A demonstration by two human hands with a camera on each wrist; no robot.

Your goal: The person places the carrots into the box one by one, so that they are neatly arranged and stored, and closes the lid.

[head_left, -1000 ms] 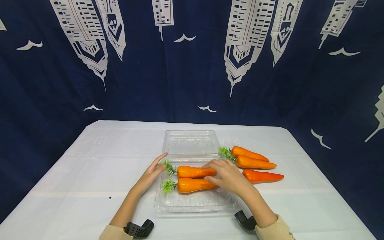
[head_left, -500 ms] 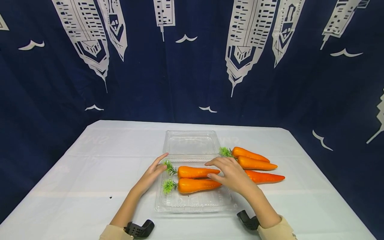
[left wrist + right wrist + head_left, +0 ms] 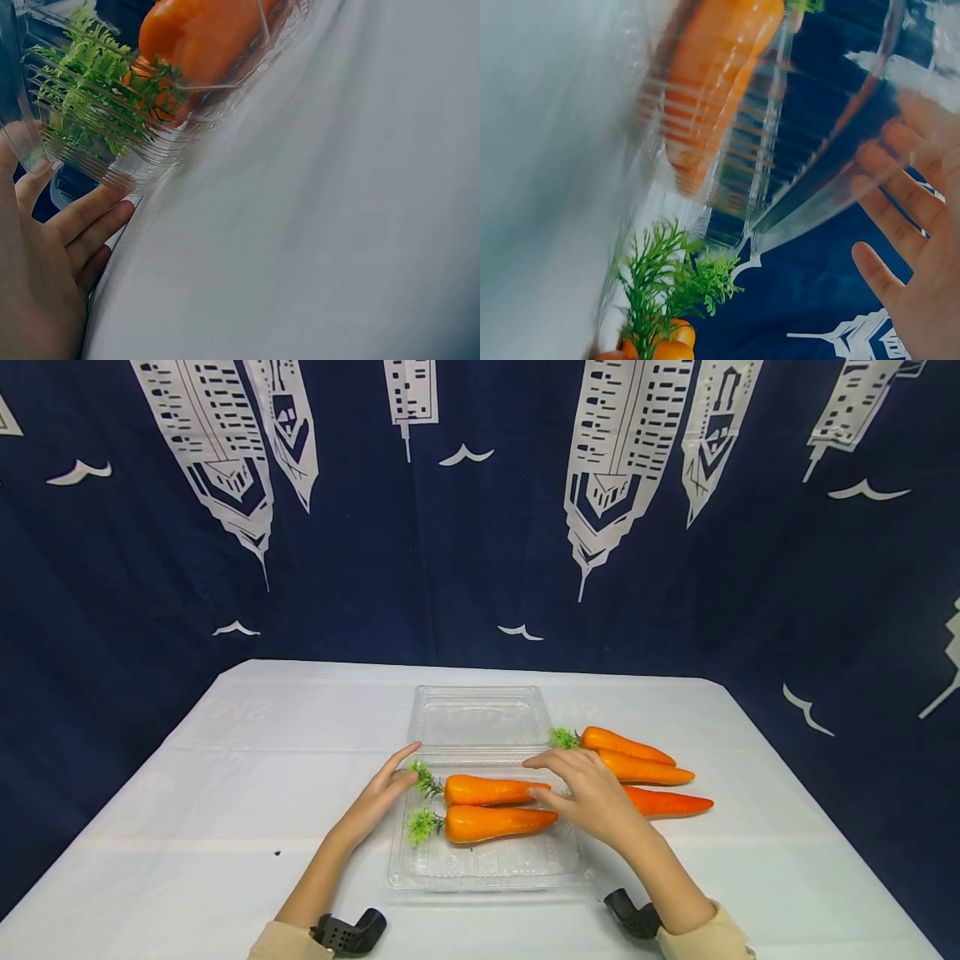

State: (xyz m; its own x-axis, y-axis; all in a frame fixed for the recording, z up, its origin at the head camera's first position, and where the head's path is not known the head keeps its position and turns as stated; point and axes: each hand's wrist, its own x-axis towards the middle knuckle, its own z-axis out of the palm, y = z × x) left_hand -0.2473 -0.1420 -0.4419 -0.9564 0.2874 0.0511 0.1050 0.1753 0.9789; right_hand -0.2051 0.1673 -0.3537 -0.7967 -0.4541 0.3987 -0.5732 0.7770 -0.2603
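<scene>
Touching box with relaxed left hand; having right hand loose, fingers apart, near boxed carrot, gripping nothing; best to lift away gently

five carrots, one clear plastic box, two bare hands, two black wrist cameras, one white table

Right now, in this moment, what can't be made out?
Head view: the tapered red-orange carrot, its thick end hidden behind the right hand.
Left wrist view: the packed orange carrot, its tip cut off by the top edge.
Right wrist view: loose orange carrots, cut off by the bottom edge.
</scene>
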